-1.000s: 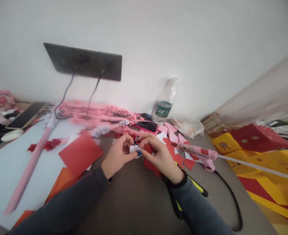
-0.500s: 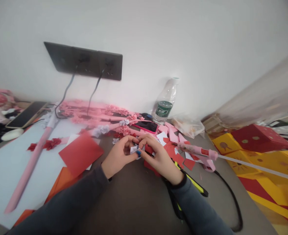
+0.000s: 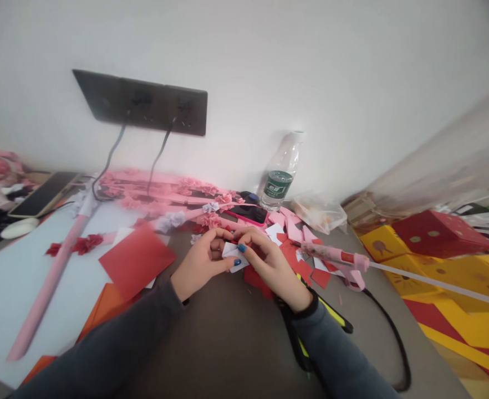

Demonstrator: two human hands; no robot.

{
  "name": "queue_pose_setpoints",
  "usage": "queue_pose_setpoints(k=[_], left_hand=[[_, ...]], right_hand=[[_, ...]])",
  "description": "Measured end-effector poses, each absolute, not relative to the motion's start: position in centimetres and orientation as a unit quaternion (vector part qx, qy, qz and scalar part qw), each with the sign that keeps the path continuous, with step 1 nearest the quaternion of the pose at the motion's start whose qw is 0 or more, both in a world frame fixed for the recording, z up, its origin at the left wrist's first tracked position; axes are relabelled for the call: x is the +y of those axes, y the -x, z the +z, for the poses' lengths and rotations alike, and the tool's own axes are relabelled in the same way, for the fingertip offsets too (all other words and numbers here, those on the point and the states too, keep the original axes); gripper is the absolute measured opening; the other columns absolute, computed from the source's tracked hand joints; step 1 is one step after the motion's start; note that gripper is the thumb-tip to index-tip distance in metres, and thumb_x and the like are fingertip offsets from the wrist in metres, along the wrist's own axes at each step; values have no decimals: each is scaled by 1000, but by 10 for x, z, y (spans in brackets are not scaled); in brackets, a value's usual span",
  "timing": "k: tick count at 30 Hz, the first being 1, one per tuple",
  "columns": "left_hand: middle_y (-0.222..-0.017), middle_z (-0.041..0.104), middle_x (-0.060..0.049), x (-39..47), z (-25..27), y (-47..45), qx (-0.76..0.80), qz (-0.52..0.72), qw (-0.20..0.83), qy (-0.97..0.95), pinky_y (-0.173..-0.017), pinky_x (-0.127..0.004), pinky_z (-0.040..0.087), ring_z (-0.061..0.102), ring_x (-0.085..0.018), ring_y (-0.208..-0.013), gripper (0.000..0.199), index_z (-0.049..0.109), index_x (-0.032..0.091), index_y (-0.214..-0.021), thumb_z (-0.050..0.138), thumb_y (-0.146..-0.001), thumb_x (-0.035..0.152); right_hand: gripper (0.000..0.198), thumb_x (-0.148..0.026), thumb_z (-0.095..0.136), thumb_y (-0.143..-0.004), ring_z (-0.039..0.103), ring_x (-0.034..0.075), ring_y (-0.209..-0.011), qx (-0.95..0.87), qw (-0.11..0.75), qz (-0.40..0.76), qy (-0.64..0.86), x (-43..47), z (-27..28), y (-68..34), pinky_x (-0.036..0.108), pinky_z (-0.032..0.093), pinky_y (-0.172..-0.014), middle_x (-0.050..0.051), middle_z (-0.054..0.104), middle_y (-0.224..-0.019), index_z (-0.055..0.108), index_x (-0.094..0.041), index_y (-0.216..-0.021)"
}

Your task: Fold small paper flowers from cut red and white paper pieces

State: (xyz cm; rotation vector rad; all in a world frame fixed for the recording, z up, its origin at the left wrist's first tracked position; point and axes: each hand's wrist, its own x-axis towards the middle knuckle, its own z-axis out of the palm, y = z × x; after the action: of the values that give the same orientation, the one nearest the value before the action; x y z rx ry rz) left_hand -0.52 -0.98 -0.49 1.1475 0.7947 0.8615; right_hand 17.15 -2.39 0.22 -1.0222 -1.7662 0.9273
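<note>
Between my two hands is a small folded piece of white paper [image 3: 232, 252], held above the table. My left hand [image 3: 205, 257] pinches its left side, with the thumb along the lower edge. On its right side, my right hand [image 3: 265, 263] grips it, thumb laid on the top face near a crease. Fingers partly cover the paper's far edge. Red paper scraps [image 3: 294, 257] lie beyond and beside my right hand. Left of my left hand rests a red paper square [image 3: 138, 259]. A black and yellow tool [image 3: 331, 313], its kind unclear, lies partly under my right forearm.
A pink glue gun [image 3: 336, 256] with a white stick and black cord lies at right. Behind stand a water bottle [image 3: 278, 180] and pink paper-flower stems [image 3: 178, 194]. A pink paper tube [image 3: 49, 282] is at left, yellow and red boxes [image 3: 444, 238] at right.
The white paper now shows a larger, flatter face between my fingers. My right thumb has shifted up onto it, and my left thumb's nail has come into view.
</note>
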Motion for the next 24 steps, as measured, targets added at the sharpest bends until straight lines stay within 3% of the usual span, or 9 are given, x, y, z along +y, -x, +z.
queue_pose_setpoints(k=[5, 10, 17, 24], left_hand=[[-85, 66, 0, -11, -5, 5, 356, 383, 681, -514, -63, -25, 50, 63, -13, -71, 38, 56, 18, -102, 77, -70, 17], [-81, 65, 1, -9, -6, 5, 368, 395, 673, -506, -61, -24, 49, 61, -14, -70, 32, 58, 18, -97, 77, -71, 20], [-93, 67, -2, -11, -4, 3, 347, 420, 696, -468, -77, -25, 50, 63, -14, -87, 31, 61, 18, -97, 78, -71, 15], [-87, 68, -1, -11, -1, 2, 332, 417, 744, -403, -65, -24, 52, 64, -13, -75, 38, 62, 17, -100, 83, -69, 17]], right_hand=[[20, -31, 49, -99, 59, 23, -100, -726, 448, 318, 414, -26, 6, -170, 38, 46, -89, 8, 62, -103, 54, -23, -81], [10, -26, 57, -95, 58, 25, -112, -727, 441, 332, 409, -25, 5, -171, 42, 44, -97, 9, 61, -112, 59, -23, -85], [11, -15, 60, -90, 60, 25, -107, -723, 473, 269, 425, -25, 5, -168, 43, 47, -93, 9, 62, -108, 60, -23, -82], [16, -11, 58, -91, 63, 25, -106, -793, 455, 167, 369, -27, 12, -174, 42, 51, -88, 10, 64, -110, 66, -24, -87]])
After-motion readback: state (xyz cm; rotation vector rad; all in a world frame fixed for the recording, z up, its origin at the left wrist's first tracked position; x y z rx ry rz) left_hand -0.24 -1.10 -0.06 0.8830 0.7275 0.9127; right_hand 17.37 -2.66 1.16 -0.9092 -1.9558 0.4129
